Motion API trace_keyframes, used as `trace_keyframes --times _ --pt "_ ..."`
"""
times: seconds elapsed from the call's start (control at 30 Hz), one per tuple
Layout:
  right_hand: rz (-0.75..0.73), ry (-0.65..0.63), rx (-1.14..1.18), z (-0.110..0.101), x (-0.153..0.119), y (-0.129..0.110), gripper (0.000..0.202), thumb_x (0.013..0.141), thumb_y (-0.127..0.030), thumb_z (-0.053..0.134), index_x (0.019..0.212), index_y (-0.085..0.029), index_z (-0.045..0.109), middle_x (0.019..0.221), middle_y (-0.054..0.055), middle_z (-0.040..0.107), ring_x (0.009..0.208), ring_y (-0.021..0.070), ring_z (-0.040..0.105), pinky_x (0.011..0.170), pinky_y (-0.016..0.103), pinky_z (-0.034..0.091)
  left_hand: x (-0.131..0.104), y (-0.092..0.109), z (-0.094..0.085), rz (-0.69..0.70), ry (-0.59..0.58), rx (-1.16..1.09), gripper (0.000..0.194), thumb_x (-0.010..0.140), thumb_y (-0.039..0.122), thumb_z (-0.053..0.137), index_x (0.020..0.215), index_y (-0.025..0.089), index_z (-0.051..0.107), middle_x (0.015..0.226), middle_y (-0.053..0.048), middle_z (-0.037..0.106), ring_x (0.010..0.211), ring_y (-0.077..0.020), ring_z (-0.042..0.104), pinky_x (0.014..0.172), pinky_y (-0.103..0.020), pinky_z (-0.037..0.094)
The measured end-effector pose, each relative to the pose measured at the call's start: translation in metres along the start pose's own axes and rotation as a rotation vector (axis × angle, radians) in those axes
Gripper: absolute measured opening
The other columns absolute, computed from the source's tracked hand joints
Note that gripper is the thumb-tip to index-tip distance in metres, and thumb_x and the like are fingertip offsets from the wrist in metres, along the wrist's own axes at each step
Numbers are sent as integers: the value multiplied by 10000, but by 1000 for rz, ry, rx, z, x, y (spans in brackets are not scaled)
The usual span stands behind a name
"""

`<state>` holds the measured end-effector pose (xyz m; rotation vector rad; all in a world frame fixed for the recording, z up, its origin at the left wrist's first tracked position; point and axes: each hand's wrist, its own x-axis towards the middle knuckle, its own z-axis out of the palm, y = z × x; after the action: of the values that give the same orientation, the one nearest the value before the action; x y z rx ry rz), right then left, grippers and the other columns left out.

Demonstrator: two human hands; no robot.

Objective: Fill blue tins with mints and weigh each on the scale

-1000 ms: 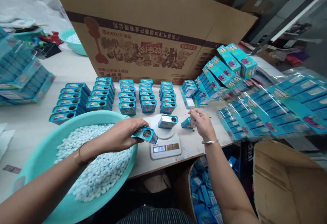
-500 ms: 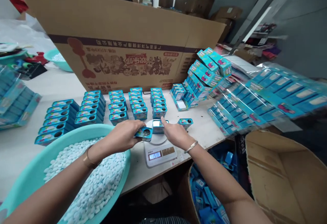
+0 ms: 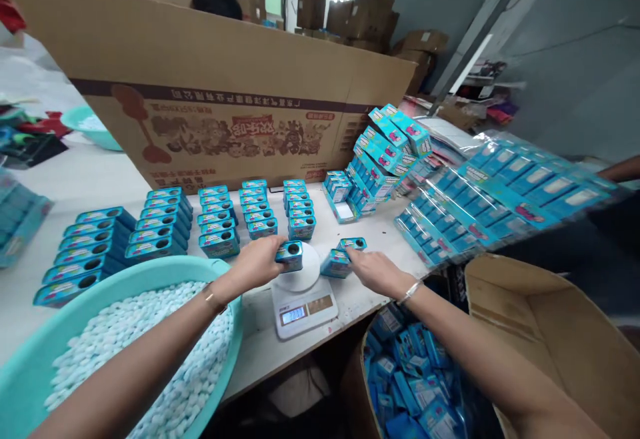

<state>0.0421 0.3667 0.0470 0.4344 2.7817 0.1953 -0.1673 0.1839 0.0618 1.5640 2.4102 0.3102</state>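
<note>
The left grip point(image 3: 260, 262) pinches a left tin point(image 3: 293, 257), a smooth, glossy blue block with rounded corners and a dark round opening on top, over the round white scale pan point(image 3: 310, 271); whether it rests there I cannot tell. The right grip point(image 3: 377, 272) touches the end of a right tin point(image 3: 337, 263), tilted beside the pan. Its finger pads are hidden, so I cannot tell whether they press together. A third tin point(image 3: 353, 243) stands just behind.

The white desk point(image 3: 250, 359) has a straight front edge close to the flat scale base point(image 3: 300, 319). Bare surface lies right of the hands, while tall brown cardboard point(image 3: 220, 52) walls off the back, behind upright tin rows point(image 3: 160, 219).

A turquoise plastic basin point(image 3: 160, 270) holds a heap of small, rounded, pale tablets point(image 3: 120, 322). Below the desk's edge, a cardboard carton point(image 3: 357, 365) holds jumbled blue packs point(image 3: 415, 385).
</note>
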Motion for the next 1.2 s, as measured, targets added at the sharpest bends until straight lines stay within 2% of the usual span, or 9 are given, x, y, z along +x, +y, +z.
trace_keyframes --times 0.17,0.5,0.63,0.7,0.77,0.83,0.9,1.03,1.2 --pt "-66 -26 -78 27 -15 28 414 903 -56 347 1313 -78 393 1001 182 695 866 257 708 632 296 477 21 15 22 72 17 -34 224 755 227 616 979 219 602 1049 -63 698 986 -276 664 755 -316 485" --pt "71 59 -67 49 -17 36 505 889 -46 336 1391 -78 374 1108 204 664 901 251 689 693 340 541 37 27 47 58 -20 1 292 803 204 589 1092 182 550 1136 -117 634 1033 -281 641 841 -369 508" --pt "200 440 469 52 -27 31 342 927 -249 423 1229 -158 557 1051 142 682 879 232 674 705 338 540 29 22 45 121 47 -123 742 727 277 728 1360 129 370 1312 -175 531 1218 -323 526 980 -417 460" --pt "307 701 974 51 -31 26 247 913 -345 485 1052 -192 620 844 65 663 686 171 633 585 282 512 19 14 42 125 126 -183 901 696 334 769 1423 129 277 1388 -192 458 1293 -341 450 1038 -445 421" --pt "370 855 1567 48 -31 19 184 881 -385 556 912 -209 600 614 -41 502 446 95 448 423 211 396 4 3 37 113 216 -230 895 727 356 748 1440 145 251 1430 -190 414 1334 -335 401 1081 -462 382" --pt "325 845 2076 45 -27 9 134 867 -333 588 821 -215 544 548 -99 329 374 61 264 362 171 289 -14 -10 31 91 274 -261 832 765 360 714 1435 149 268 1434 -183 414 1343 -323 391 1104 -470 360" --pt "214 739 2375 40 -18 -2 147 869 -244 567 751 -216 485 556 -103 274 383 59 225 361 155 275 -30 -21 27 64 303 -277 758 796 365 681 1421 161 305 1409 -170 446 1329 -309 411 1105 -472 361" --pt "53 662 2592 24 7 -19 205 873 -174 519 699 -214 419 589 -84 299 420 63 273 384 145 304 -45 -31 23 39 347 -287 654 824 378 645 1387 189 371 1347 -139 507 1281 -287 460 1085 -465 388" --pt "46 672 2659 4 32 -26 232 891 -169 473 678 -209 390 583 -84 304 419 60 253 394 147 297 -40 -25 26 85 367 -335 655 809 380 670 1364 159 403 1343 -152 512 1278 -281 461 1085 -450 390"
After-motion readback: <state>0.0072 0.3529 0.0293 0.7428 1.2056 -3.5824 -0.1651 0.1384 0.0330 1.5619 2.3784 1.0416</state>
